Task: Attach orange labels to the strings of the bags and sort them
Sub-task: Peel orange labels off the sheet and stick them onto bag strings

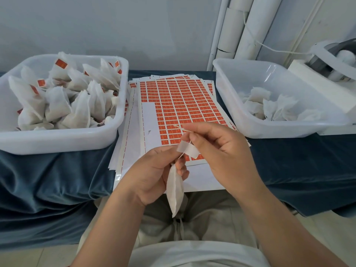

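Nearest, a lap in pale trousers [212,214] filled the bottom of the view, and both hands were raised just above it. The left hand [152,176] had its fingers curled round the top of a white bag [174,193], which hung down slack over the lap, its lower tip pointing at the trousers. The right hand [221,151], just beside the left, pinched the bag's string [182,128] between thumb and forefinger; the free end of the string poked out up and to the left. Between the two hands sat a small bent label [190,151], pale side toward the camera and touching the string — whether it was stuck on yet could not be told.

Beyond the hands lay a stack of label sheets [183,101] on a table draped in blue cloth [48,180], the top sheet covered in rows of orange labels with a bare white patch at its left. On the left of the sheets stood a white tub [57,140] heaped with bags bearing orange labels [57,105]. On the right stood a second tub [273,132], holding a few plain bags [277,108] in its far corner. Farther back at the right were a white machine [327,58], white pipes [250,26] and a pale wall [115,26].
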The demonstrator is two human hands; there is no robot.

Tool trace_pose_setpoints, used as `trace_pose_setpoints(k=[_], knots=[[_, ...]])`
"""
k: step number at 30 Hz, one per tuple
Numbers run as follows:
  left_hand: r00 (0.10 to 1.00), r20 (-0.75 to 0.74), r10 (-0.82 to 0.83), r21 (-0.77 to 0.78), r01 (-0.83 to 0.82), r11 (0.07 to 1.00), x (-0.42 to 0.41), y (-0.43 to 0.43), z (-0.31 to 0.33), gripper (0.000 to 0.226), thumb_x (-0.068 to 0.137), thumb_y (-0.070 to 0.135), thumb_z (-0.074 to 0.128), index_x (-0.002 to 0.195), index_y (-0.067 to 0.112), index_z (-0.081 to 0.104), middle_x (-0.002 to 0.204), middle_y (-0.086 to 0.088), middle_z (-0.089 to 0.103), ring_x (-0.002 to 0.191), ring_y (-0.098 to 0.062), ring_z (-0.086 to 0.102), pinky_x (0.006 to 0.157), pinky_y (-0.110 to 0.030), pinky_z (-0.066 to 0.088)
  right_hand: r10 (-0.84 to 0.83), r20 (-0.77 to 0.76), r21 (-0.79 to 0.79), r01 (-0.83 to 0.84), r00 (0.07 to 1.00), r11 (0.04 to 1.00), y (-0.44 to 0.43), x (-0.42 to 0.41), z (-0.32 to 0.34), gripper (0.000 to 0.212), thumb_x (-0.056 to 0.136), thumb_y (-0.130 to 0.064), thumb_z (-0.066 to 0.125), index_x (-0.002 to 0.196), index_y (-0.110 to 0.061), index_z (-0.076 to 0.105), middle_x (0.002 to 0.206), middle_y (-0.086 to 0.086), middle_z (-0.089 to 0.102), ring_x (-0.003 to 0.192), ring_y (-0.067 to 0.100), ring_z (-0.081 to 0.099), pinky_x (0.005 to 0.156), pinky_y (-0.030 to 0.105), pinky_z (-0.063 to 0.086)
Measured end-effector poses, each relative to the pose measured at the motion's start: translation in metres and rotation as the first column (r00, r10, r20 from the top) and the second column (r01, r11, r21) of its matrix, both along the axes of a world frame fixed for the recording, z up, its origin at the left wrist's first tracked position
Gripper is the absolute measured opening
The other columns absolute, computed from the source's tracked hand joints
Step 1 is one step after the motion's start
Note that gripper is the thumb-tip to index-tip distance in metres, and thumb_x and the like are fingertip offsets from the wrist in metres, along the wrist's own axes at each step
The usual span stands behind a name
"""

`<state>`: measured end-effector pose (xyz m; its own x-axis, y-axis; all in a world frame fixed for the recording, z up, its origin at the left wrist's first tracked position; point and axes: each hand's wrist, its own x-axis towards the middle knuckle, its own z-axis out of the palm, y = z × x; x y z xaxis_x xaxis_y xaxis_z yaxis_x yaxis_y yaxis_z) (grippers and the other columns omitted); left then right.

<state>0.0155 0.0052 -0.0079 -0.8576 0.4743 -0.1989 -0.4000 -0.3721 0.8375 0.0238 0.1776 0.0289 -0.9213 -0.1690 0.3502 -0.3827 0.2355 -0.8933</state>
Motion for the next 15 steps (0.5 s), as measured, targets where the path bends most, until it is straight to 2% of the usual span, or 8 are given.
trace_pose_setpoints(k=[4,7,9,12,15], knots=[[0.999,-0.006,0.043,-0.030,-0.043,0.999,-0.0007,-0.0013,0.0002,0.023,0.083,0.042,0.079,0.070,0.023,0.076,0.057,0.001,0.054,0.054,-0.012,0.049,0.068,-0.026,0.053,-0.013,0.030,-0.066,0.014,0.999,0.998,0.0014,-0.0018,0.0001,0.025,0.103,-0.015,0.064,0.106,-0.038,0.073,0.101,-0.019,0.077,0.101,0.006,0.074,0.080,0.015,0.058],[0.997,-0.038,0.072,-0.066,-0.074,0.995,-0.0014,-0.0031,-0.0001,0.025,0.074,0.044,0.083,0.071,0.020,0.077,0.059,0.000,0.057,0.055,-0.012,0.051,0.068,-0.026,0.054,-0.035,0.056,-0.079,0.039,0.998,0.996,0.0023,-0.0040,-0.0010,0.017,0.103,-0.018,0.065,0.109,-0.031,0.074,0.099,-0.017,0.078,0.097,0.009,0.076,0.080,0.017,0.059],[0.994,-0.055,0.097,-0.097,-0.102,0.990,-0.0023,-0.0039,-0.0008,0.030,0.071,0.046,0.085,0.074,0.016,0.078,0.061,-0.003,0.061,0.056,-0.013,0.053,0.070,-0.026,0.055,-0.041,0.073,-0.080,0.047,0.996,0.996,0.0018,-0.0047,-0.0012,0.016,0.103,-0.020,0.065,0.109,-0.033,0.074,0.100,-0.017,0.078,0.097,0.008,0.076,0.081,0.016,0.059],[0.986,-0.102,0.133,-0.198,-0.151,0.968,-0.0035,-0.0042,-0.0022,0.038,0.073,0.050,0.085,0.072,0.013,0.077,0.067,-0.007,0.064,0.063,-0.016,0.057,0.077,-0.035,0.053,-0.044,0.100,-0.087,0.052,0.994,0.995,0.0017,-0.0056,-0.0013,0.018,0.103,-0.020,0.065,0.109,-0.035,0.073,0.102,-0.017,0.079,0.098,0.007,0.076,0.082,0.016,0.058],[0.970,-0.206,0.127,-0.310,-0.188,0.932,-0.0018,-0.0036,-0.0006,0.043,0.084,0.046,0.077,0.071,0.005,0.074,0.071,-0.004,0.069,0.072,-0.009,0.065,0.091,-0.046,0.047,-0.034,0.117,-0.096,0.045,0.993,0.994,0.0024,-0.0068,-0.0023,0.019,0.103,-0.019,0.066,0.113,-0.035,0.072,0.103,-0.016,0.079,0.101,0.007,0.075,0.085,0.018,0.059]])
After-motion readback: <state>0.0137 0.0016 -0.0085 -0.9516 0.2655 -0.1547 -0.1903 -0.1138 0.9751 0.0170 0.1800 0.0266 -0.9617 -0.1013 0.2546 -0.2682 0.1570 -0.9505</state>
